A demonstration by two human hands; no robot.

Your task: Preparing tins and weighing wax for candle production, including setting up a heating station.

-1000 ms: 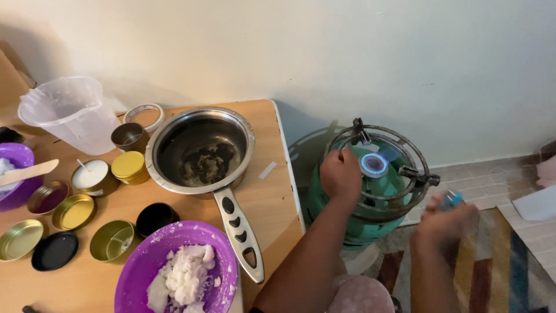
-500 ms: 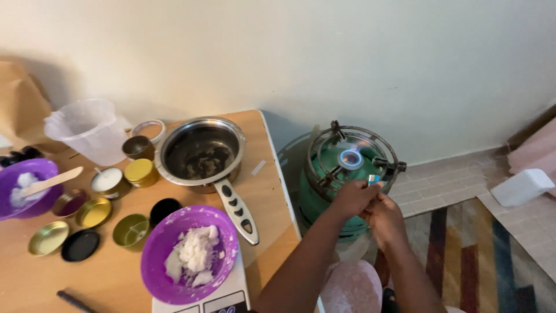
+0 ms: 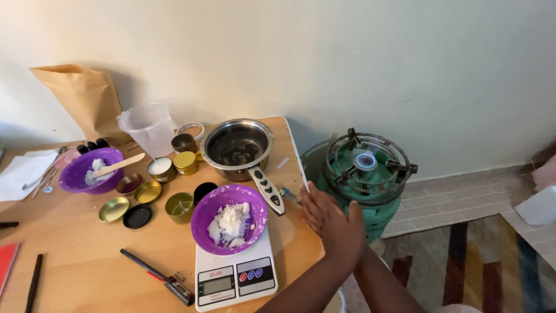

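My left hand (image 3: 331, 223) lies flat over the table's right edge, fingers together and stretched, thumb up, nothing seen in it. My right forearm (image 3: 387, 287) rises to meet it; the right hand itself is hidden beneath the left. A small blue object (image 3: 288, 195) rests on the table just beyond the fingertips. The steel saucepan (image 3: 238, 146) with its black handle sits left of the hand. A green gas cylinder with a burner ring (image 3: 366, 168) stands on the floor to the right, with a blue glow at its centre.
A purple bowl of white chunks (image 3: 229, 218) sits on a white kitchen scale (image 3: 234, 279). Several small tins (image 3: 149, 192), a second purple bowl (image 3: 91, 170), a clear jug (image 3: 149, 127), a brown paper bag (image 3: 81, 95) and a probe thermometer (image 3: 159, 277) fill the wooden table (image 3: 75, 261). A striped rug (image 3: 480, 266) covers the floor.
Both hands have come away from the burner and down to the table's right edge. The view has swung left and back, so more of the table shows.
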